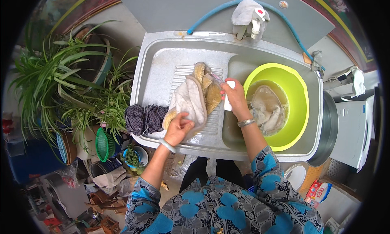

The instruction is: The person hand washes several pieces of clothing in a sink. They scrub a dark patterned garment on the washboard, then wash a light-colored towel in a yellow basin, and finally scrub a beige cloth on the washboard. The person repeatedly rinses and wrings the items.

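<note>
A pale cloth piece with yellow plush parts (190,95) lies crumpled on the ribbed washboard area (182,72) of a grey sink. At its lower end, my left hand (179,129) grips the cloth near the edge, the fingertips partly hidden. My right hand (234,97) is closed around a white oblong object (229,97), whose exact kind I cannot tell. That hand is just right of the yellow plush. In the sink's right basin, a lime-green plastic basin (300,112) holds cloudy water and a soaked pale cloth (266,109).
Bundled dark patterned fabric (146,119) sits on the sink's left rim. A cloth-wrapped tap (251,18) with a blue hose (210,13) stands at the back. Potted spider plants (61,66) crowd the left side. A dark round tub (327,130) stands behind the sink's right edge.
</note>
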### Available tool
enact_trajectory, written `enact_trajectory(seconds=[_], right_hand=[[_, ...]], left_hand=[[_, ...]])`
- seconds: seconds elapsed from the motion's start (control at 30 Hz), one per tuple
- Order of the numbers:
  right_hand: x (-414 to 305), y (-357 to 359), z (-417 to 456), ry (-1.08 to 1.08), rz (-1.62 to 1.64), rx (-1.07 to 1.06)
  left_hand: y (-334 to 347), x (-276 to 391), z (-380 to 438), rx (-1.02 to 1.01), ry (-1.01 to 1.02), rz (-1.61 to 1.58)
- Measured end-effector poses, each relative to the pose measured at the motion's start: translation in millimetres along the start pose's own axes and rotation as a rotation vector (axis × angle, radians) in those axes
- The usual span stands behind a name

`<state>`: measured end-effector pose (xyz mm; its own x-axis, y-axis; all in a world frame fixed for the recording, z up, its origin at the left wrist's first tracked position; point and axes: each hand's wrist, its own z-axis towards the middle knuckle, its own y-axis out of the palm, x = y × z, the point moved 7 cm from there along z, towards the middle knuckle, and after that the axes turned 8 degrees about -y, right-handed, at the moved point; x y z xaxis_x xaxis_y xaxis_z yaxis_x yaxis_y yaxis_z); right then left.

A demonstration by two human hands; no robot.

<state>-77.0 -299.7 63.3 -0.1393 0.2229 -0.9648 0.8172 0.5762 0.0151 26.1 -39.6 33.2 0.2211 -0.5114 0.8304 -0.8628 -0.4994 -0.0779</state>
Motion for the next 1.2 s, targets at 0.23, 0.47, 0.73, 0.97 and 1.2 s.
enact_trajectory(seconds=[0.23,0.47,0.73,0.97,1.2], right_hand=[[8,125,-50,-1.171,-1.252,-0.386],[2,123,60,-0.87,-1.244,-0.187],[-4,43,60,0.099,0.114,0.008],[2,170,-68,-1.006,-0.988,-0.394],[4,162,44,-0.848,-1.393,-0.241]], left_hand=[[49,-27,-19,0.238,0.202,0.275],[64,-13,-17,0.456,0.406,0.597],[-9,67,20,0.055,0.074,-0.707],[6,-21,50,0.003,-0.059,-1.316],[14,3,55,0.014,0.122,-0.755]])
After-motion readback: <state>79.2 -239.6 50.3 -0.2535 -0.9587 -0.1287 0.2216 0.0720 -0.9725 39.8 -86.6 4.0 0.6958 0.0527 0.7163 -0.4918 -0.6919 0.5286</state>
